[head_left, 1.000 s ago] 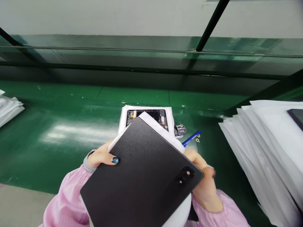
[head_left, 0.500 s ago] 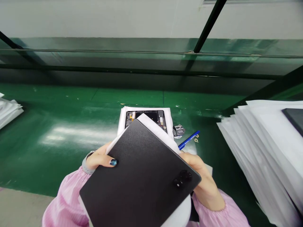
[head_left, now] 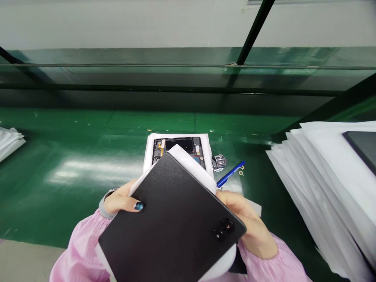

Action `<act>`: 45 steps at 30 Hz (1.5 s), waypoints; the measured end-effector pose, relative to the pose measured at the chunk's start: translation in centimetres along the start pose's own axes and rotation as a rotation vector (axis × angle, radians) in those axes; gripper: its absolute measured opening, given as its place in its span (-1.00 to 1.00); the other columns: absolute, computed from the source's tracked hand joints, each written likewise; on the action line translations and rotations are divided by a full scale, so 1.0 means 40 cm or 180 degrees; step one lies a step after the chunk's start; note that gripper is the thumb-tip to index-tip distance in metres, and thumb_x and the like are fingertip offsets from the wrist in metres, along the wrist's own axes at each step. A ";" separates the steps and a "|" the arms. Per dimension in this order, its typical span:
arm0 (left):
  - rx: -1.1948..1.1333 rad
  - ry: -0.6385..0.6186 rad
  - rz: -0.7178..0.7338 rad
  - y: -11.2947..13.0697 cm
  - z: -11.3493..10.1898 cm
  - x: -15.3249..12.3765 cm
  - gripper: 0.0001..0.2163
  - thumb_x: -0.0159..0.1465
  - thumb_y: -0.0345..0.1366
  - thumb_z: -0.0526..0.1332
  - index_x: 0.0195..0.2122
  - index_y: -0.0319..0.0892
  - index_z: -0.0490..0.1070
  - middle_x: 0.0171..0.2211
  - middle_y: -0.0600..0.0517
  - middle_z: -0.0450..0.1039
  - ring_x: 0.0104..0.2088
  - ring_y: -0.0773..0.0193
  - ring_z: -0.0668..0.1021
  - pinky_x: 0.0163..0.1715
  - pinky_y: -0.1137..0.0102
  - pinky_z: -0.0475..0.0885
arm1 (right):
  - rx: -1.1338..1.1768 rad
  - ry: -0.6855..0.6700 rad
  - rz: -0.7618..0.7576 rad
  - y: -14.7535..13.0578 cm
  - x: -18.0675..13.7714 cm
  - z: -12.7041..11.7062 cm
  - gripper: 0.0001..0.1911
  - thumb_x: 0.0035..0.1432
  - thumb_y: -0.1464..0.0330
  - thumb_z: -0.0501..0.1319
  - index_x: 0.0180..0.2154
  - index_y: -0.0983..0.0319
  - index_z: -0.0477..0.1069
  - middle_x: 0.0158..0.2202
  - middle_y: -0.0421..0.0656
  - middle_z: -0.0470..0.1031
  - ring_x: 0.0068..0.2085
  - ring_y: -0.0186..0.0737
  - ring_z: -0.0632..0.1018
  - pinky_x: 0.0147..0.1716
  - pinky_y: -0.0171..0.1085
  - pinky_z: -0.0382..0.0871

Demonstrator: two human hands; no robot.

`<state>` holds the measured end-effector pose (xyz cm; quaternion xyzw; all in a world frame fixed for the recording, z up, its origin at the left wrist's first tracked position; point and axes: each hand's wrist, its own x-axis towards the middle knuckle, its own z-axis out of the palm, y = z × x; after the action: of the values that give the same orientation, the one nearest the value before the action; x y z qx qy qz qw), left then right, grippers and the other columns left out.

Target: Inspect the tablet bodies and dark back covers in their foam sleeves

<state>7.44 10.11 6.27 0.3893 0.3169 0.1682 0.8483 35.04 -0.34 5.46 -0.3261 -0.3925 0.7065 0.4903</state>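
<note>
Holding a black tablet (head_left: 170, 223): left hand (head_left: 122, 199), thumb atop; right hand (head_left: 249, 221), curled alongside.

From the tablet (head_left: 173, 219), with a wrap (head_left: 221, 264) beneath it: the left hand (head_left: 123, 199) is on its edge at 10 o'clock, the right hand (head_left: 245, 221) at 3. At 12, an open tablet (head_left: 179, 145) lies on sheets (head_left: 148, 156), partly hidden by the nearer one. At 1 sits a counter (head_left: 219, 161); towards 2, a pen (head_left: 231, 174). Piles rest on the table (head_left: 73, 199): one (head_left: 10, 143) at 10, another (head_left: 317, 188) between 2 and 3, bearing a panel (head_left: 364, 147).
</note>
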 end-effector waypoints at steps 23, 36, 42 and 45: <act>0.0602 -0.0311 0.0205 0.001 -0.053 0.036 -0.55 0.05 -0.29 0.37 0.01 -0.14 0.50 -0.12 -0.10 0.59 -0.15 -0.07 0.61 -0.18 0.23 0.54 | -0.0257 0.0681 0.0001 0.017 0.042 0.009 -0.55 0.17 0.02 0.22 -0.56 0.21 0.31 -0.60 -0.26 0.18 -0.55 -0.31 0.18 -0.56 -0.30 0.09; 0.0275 0.0059 0.0095 -0.007 -0.033 0.023 -0.46 0.01 -0.23 0.38 0.06 -0.13 0.43 -0.21 -0.08 0.60 -0.24 -0.01 0.63 -0.24 0.27 0.52 | -0.1894 0.1901 -0.1729 0.017 0.038 0.010 -0.70 0.34 0.34 0.11 -0.45 0.16 0.45 -0.16 -0.09 0.36 -0.13 -0.07 0.37 -0.08 -0.11 0.17; 0.0190 -0.0060 0.0249 -0.009 -0.033 0.041 -0.52 -0.03 -0.25 0.42 -0.03 -0.18 0.51 -0.42 -0.04 0.60 -0.45 0.12 0.62 -0.39 0.38 0.51 | -0.2026 0.2405 -0.2886 0.027 0.013 0.009 -0.85 0.27 0.46 0.18 -0.22 0.11 0.49 -0.30 -0.13 0.39 -0.28 -0.14 0.42 -0.34 -0.18 0.31; 0.0054 -0.0067 0.0314 -0.022 -0.046 0.045 -0.48 -0.03 -0.25 0.41 0.00 -0.16 0.49 -0.42 -0.03 0.60 -0.44 0.11 0.62 -0.39 0.36 0.51 | -0.0630 0.1674 -0.2021 0.022 0.016 0.005 -0.85 0.32 0.41 0.17 -0.12 0.08 0.44 -0.39 -0.24 0.44 -0.57 -0.38 0.37 -0.63 -0.39 0.19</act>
<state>7.60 11.54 3.96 0.4134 0.2898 0.2030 0.8390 34.28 0.03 4.73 -0.4036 -0.4009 0.3720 0.7335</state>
